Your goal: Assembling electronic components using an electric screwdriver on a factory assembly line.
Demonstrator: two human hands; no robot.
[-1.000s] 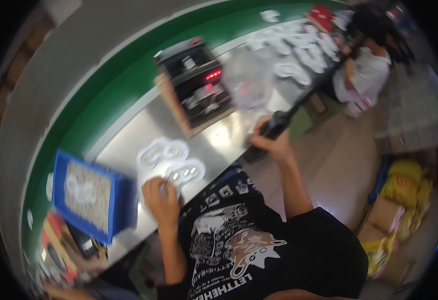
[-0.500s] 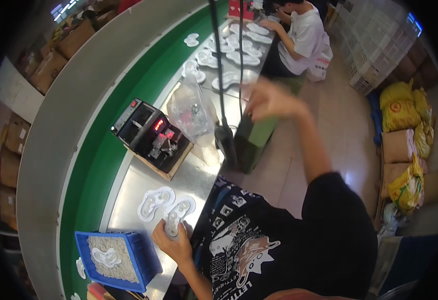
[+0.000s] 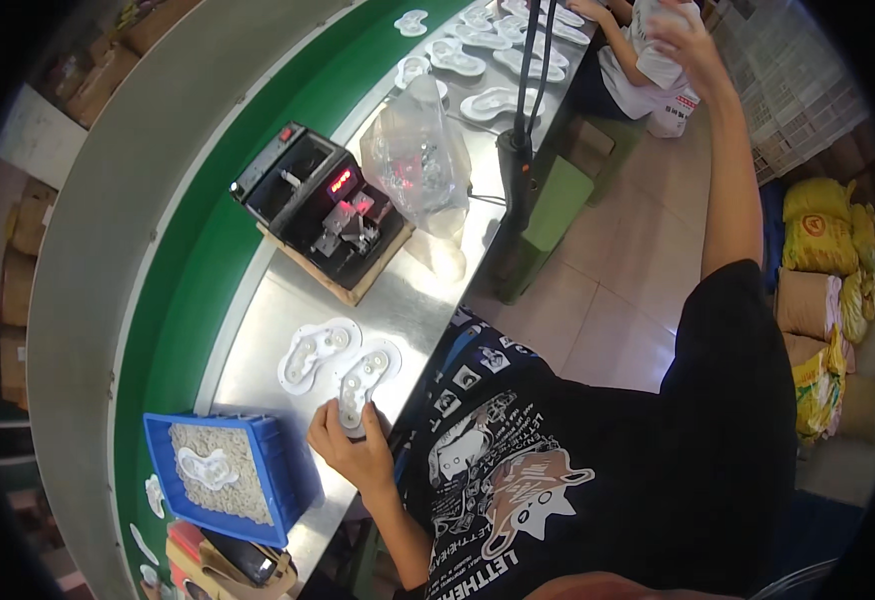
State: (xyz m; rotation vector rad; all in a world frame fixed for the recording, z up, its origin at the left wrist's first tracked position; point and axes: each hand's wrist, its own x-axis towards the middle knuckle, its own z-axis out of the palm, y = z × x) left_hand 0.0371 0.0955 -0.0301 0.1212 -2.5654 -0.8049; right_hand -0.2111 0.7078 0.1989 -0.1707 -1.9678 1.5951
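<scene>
My left hand (image 3: 350, 452) grips the near end of a white moulded plastic shell (image 3: 364, 378) that lies on the steel bench (image 3: 258, 345). A second white shell (image 3: 316, 351) lies just left of it, touching nothing I hold. My right hand (image 3: 686, 32) is raised high at arm's length, far from the bench, near the top of the view; its fingers look spread and I see nothing in them. A black machine with a red lit display (image 3: 323, 208) stands on a wooden board beyond the shells.
A blue crate (image 3: 224, 474) of small pale parts with one shell on top sits at my left. A clear plastic bag (image 3: 420, 155) and a black stand (image 3: 519, 130) are past the machine. Several shells cover the far bench, where another person (image 3: 648, 50) sits. Sacks (image 3: 826, 250) lie right.
My right arm has swung up and away from the black stand to full stretch. My left hand has stayed on the shell. The view has turned so the bench runs further away.
</scene>
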